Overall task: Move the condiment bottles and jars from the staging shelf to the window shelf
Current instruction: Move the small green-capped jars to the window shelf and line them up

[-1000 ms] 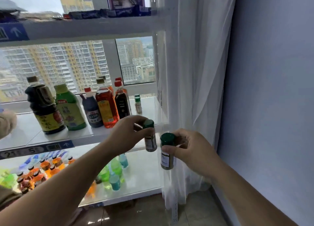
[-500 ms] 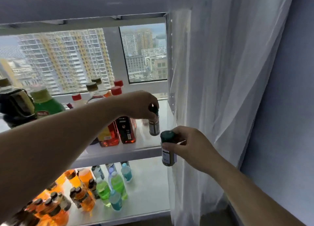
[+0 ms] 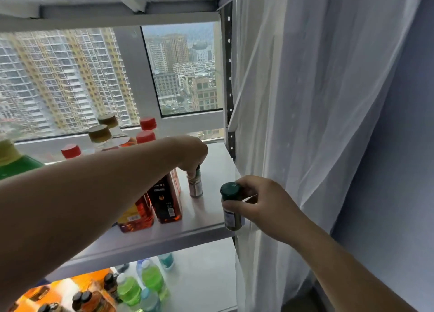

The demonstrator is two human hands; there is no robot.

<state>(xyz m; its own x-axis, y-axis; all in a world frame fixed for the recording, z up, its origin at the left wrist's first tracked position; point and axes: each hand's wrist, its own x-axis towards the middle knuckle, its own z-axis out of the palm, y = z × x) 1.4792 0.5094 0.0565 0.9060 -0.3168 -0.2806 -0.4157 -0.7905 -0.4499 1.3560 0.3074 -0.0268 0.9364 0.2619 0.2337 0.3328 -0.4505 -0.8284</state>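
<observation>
Spice jars are sitting in both hands in the head view. The left hand [image 3: 191,153] is reaching across the window shelf [image 3: 211,208], its fingers closing from above around the cap of a small spice jar [image 3: 195,186] whose base is standing on or just above the white shelf surface; I cannot tell which. Just left of it, a dark sauce bottle [image 3: 165,199] and an orange-liquid bottle [image 3: 136,214] are standing upright. The right hand [image 3: 260,203] is gripping a green-capped spice jar [image 3: 231,206] upright in the air at the shelf's front right corner. A sheer white curtain [image 3: 305,100] is hanging beside a pale blue wall [image 3: 399,147]. High-rise buildings are showing through the window [image 3: 183,67]. Small drink bottles [image 3: 141,286] are crowding the lower shelf.
</observation>
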